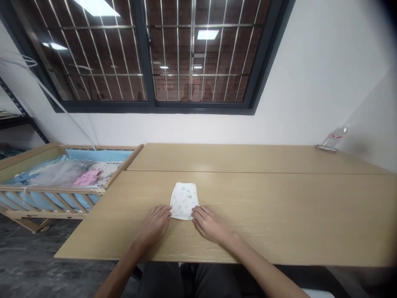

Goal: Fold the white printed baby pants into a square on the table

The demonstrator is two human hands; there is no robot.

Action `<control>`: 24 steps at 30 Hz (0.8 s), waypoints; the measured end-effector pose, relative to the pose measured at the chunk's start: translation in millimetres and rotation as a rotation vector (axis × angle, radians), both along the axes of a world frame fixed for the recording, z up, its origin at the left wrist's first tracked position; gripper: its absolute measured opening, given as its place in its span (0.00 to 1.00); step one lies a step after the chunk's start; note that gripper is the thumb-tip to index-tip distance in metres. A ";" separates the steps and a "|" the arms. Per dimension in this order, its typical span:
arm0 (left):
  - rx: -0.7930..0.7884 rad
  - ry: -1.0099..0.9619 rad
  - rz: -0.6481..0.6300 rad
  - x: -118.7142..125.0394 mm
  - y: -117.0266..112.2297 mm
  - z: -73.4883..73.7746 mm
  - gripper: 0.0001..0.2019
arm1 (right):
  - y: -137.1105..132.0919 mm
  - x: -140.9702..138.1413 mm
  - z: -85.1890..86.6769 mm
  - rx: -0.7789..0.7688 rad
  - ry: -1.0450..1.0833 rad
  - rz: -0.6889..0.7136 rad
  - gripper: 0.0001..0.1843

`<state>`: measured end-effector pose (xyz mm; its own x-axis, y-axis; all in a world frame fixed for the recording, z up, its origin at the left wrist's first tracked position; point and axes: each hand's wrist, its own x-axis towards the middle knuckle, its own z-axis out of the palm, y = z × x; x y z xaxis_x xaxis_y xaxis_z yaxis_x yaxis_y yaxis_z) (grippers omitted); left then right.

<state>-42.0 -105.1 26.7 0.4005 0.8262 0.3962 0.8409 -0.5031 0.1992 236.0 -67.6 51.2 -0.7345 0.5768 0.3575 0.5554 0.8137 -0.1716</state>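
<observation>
A small white cloth piece with a pale grey-green print lies flat on the wooden table in front of me. It narrows slightly toward its far edge, and its exact kind is unclear. At its near left corner, my left hand has its fingers together and gripping the edge. My right hand pinches the near right corner, thumb toward me. Both palms face down close to the tabletop.
To the left stands a wooden baby cot with blue lining, holding a pink cloth and other fabrics. A clear plastic bag rests at the table's back right. A barred window is ahead, and a seam runs across the tabletop.
</observation>
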 end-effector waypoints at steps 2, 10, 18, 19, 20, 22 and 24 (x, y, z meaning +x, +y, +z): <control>0.024 -0.069 -0.003 5.3 -1.0 0.3 0.16 | -3.4 2.9 5.3 -0.010 0.011 -0.018 0.16; -0.279 -0.354 0.100 24.7 29.3 9.7 0.14 | 27.8 4.0 29.0 -0.316 0.108 -0.209 0.15; -0.225 -0.256 0.356 50.0 95.8 13.4 0.14 | 81.8 -24.7 10.1 -0.299 0.353 -0.431 0.13; -0.220 -0.233 0.384 52.9 100.2 12.8 0.13 | 85.0 -27.5 9.2 -0.292 0.341 -0.474 0.13; -0.216 -0.211 0.411 55.6 103.6 11.9 0.13 | 87.4 -29.9 8.8 -0.291 0.312 -0.520 0.13; -0.206 -0.167 0.465 61.0 108.5 9.7 0.13 | 91.0 -33.4 8.8 -0.302 0.227 -0.610 0.13; -0.192 -0.127 0.511 65.6 111.9 6.6 0.12 | 93.6 -36.0 8.1 -0.319 0.147 -0.677 0.14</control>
<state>23.7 6.8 33.4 -0.1105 0.9647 0.2389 0.9318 0.0170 0.3626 200.0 25.9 59.4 -0.1411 0.9762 0.1650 0.8688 0.2020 -0.4521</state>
